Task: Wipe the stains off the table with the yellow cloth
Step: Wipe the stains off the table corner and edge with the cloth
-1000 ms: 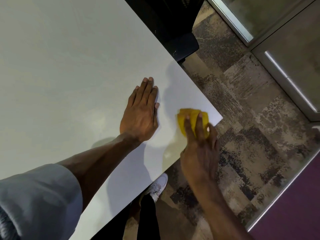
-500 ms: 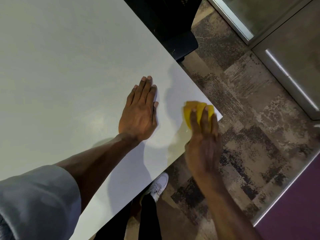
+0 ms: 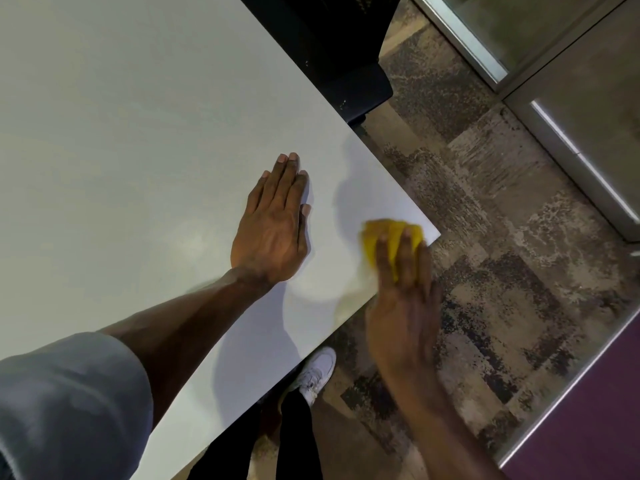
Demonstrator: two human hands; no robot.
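Your right hand (image 3: 403, 299) presses the yellow cloth (image 3: 381, 239) at the table (image 3: 138, 133) corner, fingers together; your left hand (image 3: 273, 226) lies flat nearby, fingers together. A black chair (image 3: 332, 46) stands beyond.

Right hand (image 3: 403, 299) presses yellow cloth (image 3: 381, 242) at table (image 3: 138, 133) corner; left hand (image 3: 273, 230) lies flat.

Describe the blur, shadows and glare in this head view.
Head view: the right hand and the yellow cloth beneath it are motion-blurred; the left hand, flat on the table, is sharp. Soft shadows fall beside both hands and under the left forearm. A pale sheen of glare sits near the table's front edge.
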